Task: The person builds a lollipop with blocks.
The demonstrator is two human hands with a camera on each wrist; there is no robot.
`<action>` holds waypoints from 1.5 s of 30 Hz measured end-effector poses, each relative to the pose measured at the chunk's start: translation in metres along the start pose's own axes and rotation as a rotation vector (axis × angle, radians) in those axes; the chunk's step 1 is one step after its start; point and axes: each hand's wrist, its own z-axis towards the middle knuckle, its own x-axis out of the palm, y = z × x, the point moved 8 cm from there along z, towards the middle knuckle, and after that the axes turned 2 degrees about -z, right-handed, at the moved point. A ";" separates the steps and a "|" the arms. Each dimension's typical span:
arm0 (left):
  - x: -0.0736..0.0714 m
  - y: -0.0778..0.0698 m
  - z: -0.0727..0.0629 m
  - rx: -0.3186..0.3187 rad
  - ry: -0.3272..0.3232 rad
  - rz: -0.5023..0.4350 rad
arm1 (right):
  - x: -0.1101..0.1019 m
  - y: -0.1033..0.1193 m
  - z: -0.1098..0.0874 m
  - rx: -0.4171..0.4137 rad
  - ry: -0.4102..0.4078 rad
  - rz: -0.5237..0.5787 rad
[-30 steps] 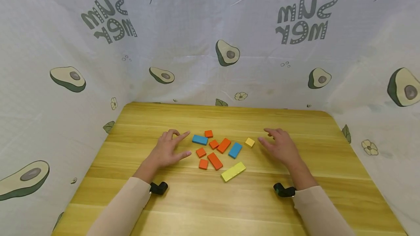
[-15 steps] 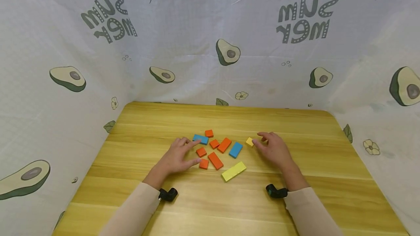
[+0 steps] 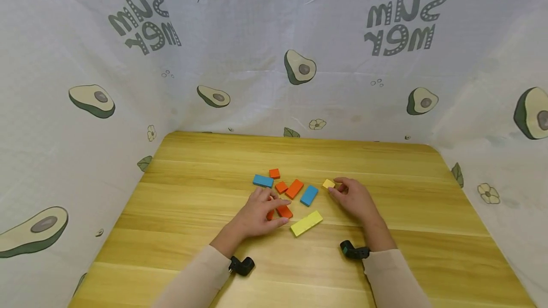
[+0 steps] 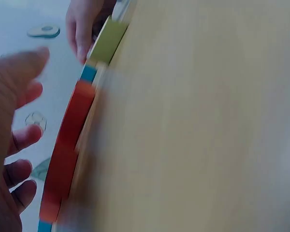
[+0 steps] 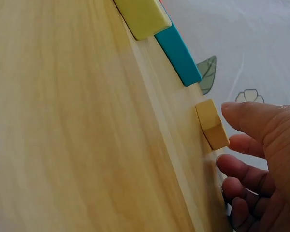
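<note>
My left hand [image 3: 259, 214] is over the red blocks left of centre in the head view, fingers spread, nothing gripped. Under it a red rectangular block [image 3: 284, 211] is partly covered, and a small red block [image 3: 270, 215] shows only in part. On the other side my right hand [image 3: 356, 199] has its thumb and forefinger right at the small orange-yellow block [image 3: 328, 183]. In the right wrist view that block [image 5: 211, 124] lies on the wood beside the thumb tip, the fingers not closed round it.
A long yellow-green block [image 3: 306, 224] lies between the hands, nearer the person. Blue blocks [image 3: 309, 195] [image 3: 263, 180], another red rectangular block [image 3: 294, 189] and small red blocks [image 3: 274, 173] [image 3: 281, 187] lie farther back. Printed cloth [image 3: 257, 37] hangs behind the wooden table [image 3: 205, 156].
My left hand has moved right, from beside the blocks to over the red ones. The right hand has come left to the small orange-yellow block. The blocks look unmoved.
</note>
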 end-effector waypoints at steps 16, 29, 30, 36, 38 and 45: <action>0.031 -0.036 0.017 0.125 0.087 0.221 | 0.003 -0.005 -0.003 0.016 -0.058 0.033; 0.033 -0.055 0.006 0.183 -0.014 0.292 | 0.003 -0.007 -0.005 0.013 -0.092 0.042; 0.034 -0.057 0.005 0.186 -0.001 0.303 | 0.003 -0.008 -0.005 0.018 -0.094 0.041; 0.039 -0.061 0.002 0.107 0.107 0.324 | 0.005 -0.008 -0.004 0.032 -0.091 0.045; 0.041 -0.060 0.002 0.081 0.127 0.326 | 0.005 -0.008 -0.004 0.034 -0.086 0.049; 0.044 -0.060 0.000 0.052 0.140 0.297 | 0.004 -0.007 -0.005 0.034 -0.078 0.068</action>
